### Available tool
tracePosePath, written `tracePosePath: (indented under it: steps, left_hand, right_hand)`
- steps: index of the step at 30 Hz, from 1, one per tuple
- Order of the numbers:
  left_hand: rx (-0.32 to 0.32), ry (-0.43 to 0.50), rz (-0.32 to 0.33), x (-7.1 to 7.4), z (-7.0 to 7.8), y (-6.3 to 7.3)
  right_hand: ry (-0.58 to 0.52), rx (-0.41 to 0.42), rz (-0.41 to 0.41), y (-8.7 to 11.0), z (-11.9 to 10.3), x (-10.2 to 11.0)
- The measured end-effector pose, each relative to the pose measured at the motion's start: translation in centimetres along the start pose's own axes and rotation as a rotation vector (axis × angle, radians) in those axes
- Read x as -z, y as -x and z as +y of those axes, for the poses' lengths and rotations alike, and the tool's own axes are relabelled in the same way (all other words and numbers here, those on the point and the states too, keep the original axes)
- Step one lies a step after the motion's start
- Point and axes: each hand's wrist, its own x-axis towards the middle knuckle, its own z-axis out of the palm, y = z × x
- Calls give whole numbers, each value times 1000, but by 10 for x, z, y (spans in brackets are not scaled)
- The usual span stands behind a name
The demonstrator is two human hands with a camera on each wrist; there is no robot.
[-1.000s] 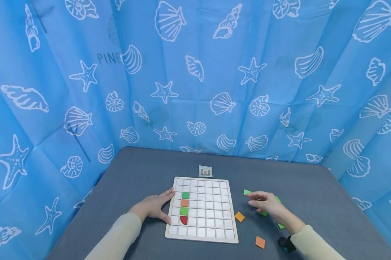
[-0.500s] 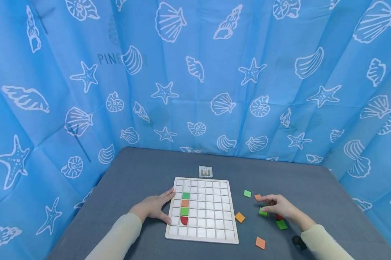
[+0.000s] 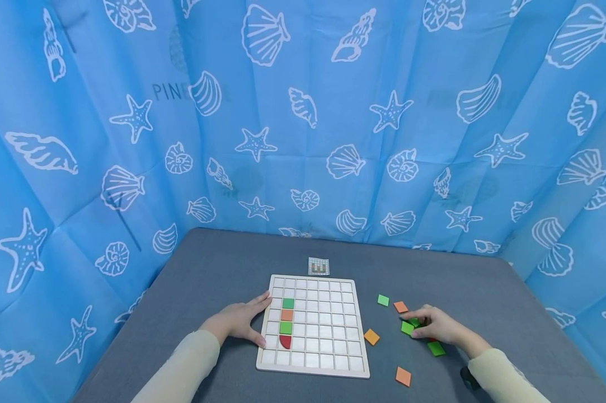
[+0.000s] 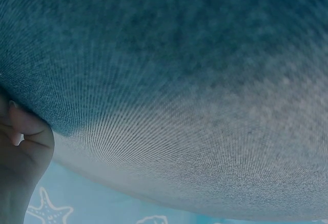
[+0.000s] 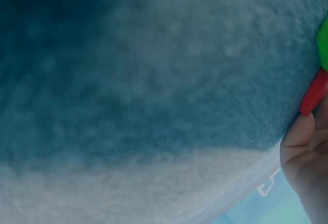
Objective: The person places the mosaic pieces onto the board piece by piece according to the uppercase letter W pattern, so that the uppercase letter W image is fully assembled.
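On the grey table lies a white gridded board (image 3: 328,336). My left hand (image 3: 239,322) rests along its left edge, thumb and fingers spread. One board column holds a dark green tile (image 3: 288,303), an orange tile (image 3: 287,315), a light green tile (image 3: 285,328) and a red quarter-round tile (image 3: 285,341). To the right, my right hand (image 3: 441,326) spreads thumb and index finger about a loose green tile (image 3: 407,328); firm contact cannot be made out. Another green tile (image 3: 414,322) lies partly under the fingers. In the right wrist view, a red piece (image 5: 313,93) shows beside the fingers.
A small printed pattern card (image 3: 318,266) lies behind the board. Loose tiles lie to the right: pale green (image 3: 383,300), orange (image 3: 400,307), amber (image 3: 371,336), salmon (image 3: 403,376) and green (image 3: 436,348). A dark object (image 3: 469,378) is partly under the right sleeve. A blue shell-print curtain (image 3: 303,140) encloses the table.
My right hand has moved from beside the pale green tile, past the orange tile, back toward the green tiles, uncovering the orange one. My left hand and the board stay put.
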Motion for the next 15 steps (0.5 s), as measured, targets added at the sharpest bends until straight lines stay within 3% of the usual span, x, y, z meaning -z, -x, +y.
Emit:
tracePosePath:
  steps: [15]
  left_hand:
    - [1, 4, -6, 0, -1, -1]
  right_hand:
    - [-1, 17, -34, -2, -4, 0]
